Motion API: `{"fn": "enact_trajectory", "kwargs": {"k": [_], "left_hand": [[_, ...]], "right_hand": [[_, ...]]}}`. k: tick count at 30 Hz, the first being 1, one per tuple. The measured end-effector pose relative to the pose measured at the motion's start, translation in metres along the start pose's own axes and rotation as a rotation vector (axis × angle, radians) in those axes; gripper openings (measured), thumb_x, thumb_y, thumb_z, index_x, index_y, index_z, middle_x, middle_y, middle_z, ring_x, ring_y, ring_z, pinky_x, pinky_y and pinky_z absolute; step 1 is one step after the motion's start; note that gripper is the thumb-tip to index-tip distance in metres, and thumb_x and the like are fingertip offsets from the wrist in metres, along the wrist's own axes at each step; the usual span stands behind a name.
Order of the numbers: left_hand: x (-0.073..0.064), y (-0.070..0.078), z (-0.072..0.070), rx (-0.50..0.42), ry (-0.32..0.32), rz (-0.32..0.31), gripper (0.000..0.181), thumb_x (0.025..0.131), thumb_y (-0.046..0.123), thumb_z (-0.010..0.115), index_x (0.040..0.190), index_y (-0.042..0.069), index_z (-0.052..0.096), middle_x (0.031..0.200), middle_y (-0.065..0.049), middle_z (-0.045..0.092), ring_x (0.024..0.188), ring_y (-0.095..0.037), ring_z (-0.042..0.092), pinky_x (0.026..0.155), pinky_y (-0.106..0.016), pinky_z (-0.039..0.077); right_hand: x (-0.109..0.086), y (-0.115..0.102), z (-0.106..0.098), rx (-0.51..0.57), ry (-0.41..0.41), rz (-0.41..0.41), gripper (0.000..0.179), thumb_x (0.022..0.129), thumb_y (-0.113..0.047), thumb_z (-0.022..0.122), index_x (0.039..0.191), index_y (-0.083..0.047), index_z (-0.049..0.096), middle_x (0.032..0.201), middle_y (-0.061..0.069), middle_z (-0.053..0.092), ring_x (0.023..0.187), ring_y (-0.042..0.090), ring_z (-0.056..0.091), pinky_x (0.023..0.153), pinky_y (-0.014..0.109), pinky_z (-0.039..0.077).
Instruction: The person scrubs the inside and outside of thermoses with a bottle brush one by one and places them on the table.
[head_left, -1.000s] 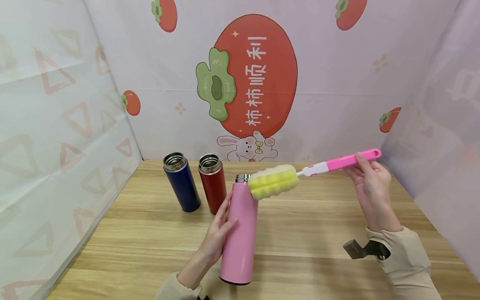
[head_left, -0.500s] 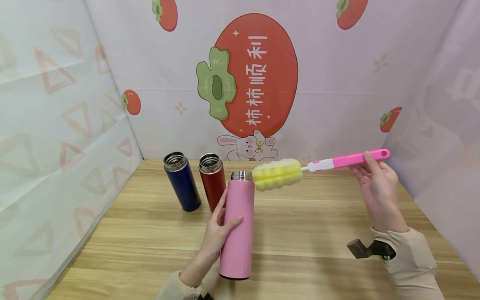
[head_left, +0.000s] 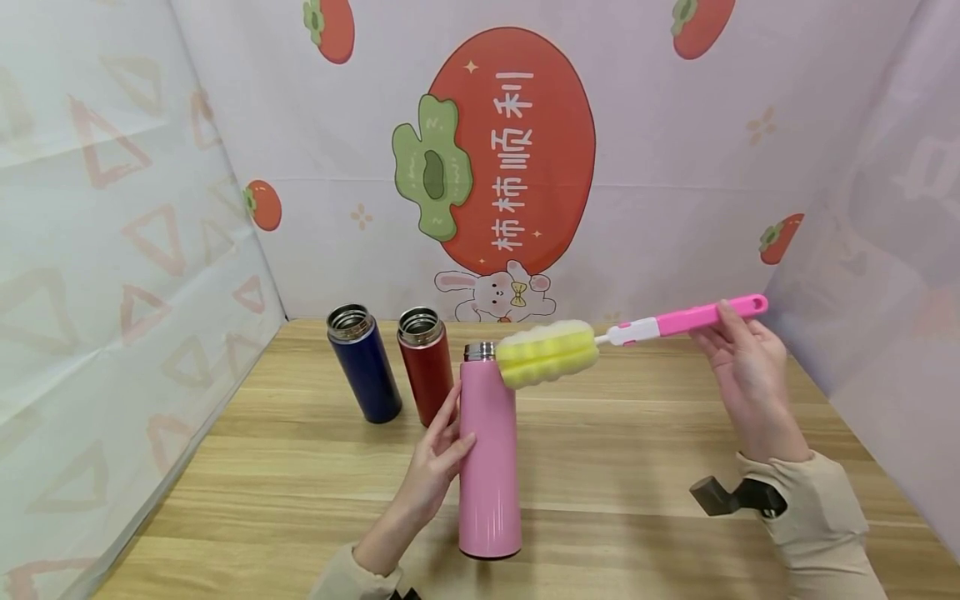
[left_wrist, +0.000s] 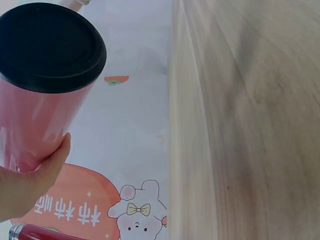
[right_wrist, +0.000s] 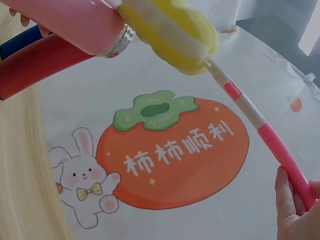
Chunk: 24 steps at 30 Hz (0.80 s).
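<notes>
My left hand (head_left: 433, 467) grips a pink thermos bottle (head_left: 489, 471) around its side. The bottle has no lid, and its steel neck (head_left: 478, 352) points up. In the left wrist view its black base (left_wrist: 50, 47) shows, raised off the table. My right hand (head_left: 750, 379) pinches the pink handle (head_left: 701, 318) of a bottle brush, held nearly level. The brush's yellow and white sponge head (head_left: 549, 354) is beside the bottle's neck and overlaps its shoulder in the head view. The right wrist view has the sponge (right_wrist: 175, 35) outside the mouth, close to the bottle.
A dark blue bottle (head_left: 365, 367) and a red bottle (head_left: 426, 367), both lidless, stand on the wooden table (head_left: 622, 483) left of the pink one. A printed cloth (head_left: 660, 208) hangs behind, and more cloth flanks both sides.
The pink bottle has swung left, then back right, and stands straighter. The brush has shifted right with my right hand, then back left toward the bottle. Both hands keep their hold.
</notes>
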<state>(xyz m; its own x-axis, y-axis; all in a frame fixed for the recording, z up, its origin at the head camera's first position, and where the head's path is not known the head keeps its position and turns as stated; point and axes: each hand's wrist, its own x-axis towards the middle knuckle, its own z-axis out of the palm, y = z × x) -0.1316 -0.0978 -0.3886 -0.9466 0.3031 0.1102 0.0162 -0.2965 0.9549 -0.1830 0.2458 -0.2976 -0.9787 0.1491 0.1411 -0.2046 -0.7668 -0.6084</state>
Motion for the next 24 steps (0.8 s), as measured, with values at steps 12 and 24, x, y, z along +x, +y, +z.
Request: {"fn": "enact_trajectory", "kwargs": {"k": [12,24], "left_hand": [[0.002,0.005,0.002,-0.033,-0.029,0.016,0.065,0.09,0.004,0.044,0.143,0.025,0.01,0.145,-0.008,0.011,0.125,-0.027,0.031,0.093,-0.039,0.037],[0.003,0.006,0.003,-0.057,-0.016,0.017,0.066,0.09,0.004,0.044,0.142,0.026,0.011,0.144,-0.01,0.014,0.126,-0.03,0.028,0.093,-0.04,0.037]], "right_hand": [[-0.003,0.005,-0.006,-0.121,-0.054,0.103,0.01,0.086,-0.003,0.054,0.093,0.004,0.055,0.083,0.014,0.063,0.081,0.02,0.063,0.076,0.028,0.048],[-0.009,0.017,-0.011,-0.226,-0.203,0.176,0.016,0.09,-0.003,0.045,0.089,0.002,0.06,0.085,0.014,0.066,0.08,0.019,0.065,0.073,0.027,0.049]]}}
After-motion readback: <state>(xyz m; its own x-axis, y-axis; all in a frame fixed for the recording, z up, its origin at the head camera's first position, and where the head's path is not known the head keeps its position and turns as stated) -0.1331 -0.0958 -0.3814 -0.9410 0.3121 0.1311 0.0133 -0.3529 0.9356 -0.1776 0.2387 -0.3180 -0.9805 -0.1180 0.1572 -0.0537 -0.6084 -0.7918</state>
